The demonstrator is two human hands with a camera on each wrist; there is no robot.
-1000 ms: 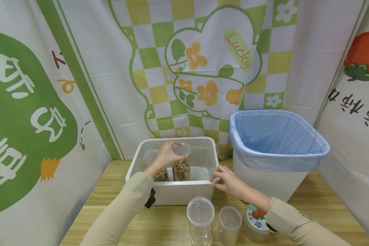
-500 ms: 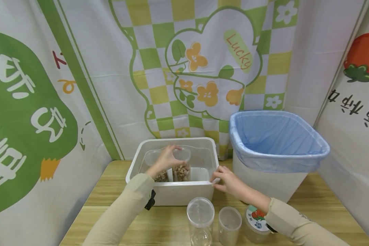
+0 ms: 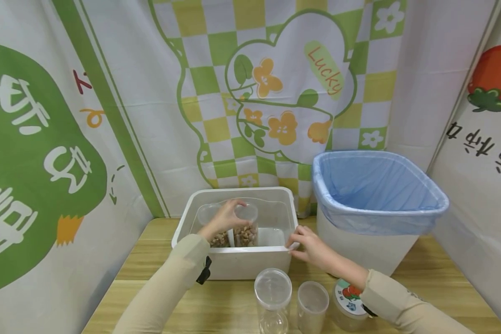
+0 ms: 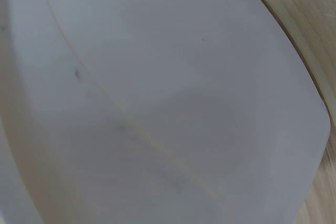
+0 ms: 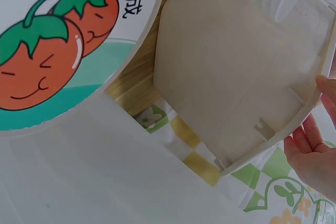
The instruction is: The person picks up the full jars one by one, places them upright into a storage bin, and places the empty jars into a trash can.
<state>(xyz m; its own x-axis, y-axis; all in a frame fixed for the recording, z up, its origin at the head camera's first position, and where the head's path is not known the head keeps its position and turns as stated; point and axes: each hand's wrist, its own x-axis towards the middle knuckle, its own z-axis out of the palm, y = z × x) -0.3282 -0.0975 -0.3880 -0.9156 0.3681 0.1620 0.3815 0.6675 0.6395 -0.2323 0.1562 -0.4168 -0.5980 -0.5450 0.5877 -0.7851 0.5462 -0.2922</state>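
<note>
Two clear jars of brown nuts stand upright inside the white bin (image 3: 238,262) at the back of the wooden table (image 3: 442,287); the right-hand jar of nuts (image 3: 246,227) is the one in hand, its long axis vertical, its base low in the bin and its open-looking rim level with the fingers; the left hand (image 3: 224,219) reaches in from the near left, over the bin's front wall, and curls its fingers and thumb round the jar's upper part, so the jar lies just ahead of and below that hand; the second jar of nuts (image 3: 217,232) stands touching or just beside it on the left, partly hidden by the wrist; the right hand (image 3: 309,245) is the farther of the two, apart from both jars, its fingers lightly bent and resting on the bin's right front corner, holding nothing else; the left wrist view shows only the bin's pale wall filling the frame; the right wrist view shows the bin's corner from below with fingertips (image 5: 310,140) on its rim; nearer the person stand an empty clear jar (image 3: 272,299), a smaller clear cup (image 3: 312,306) and a tomato-labelled lid (image 3: 345,293) on a container; a blue-lined waste bin (image 3: 377,204) sits to the right.
</note>
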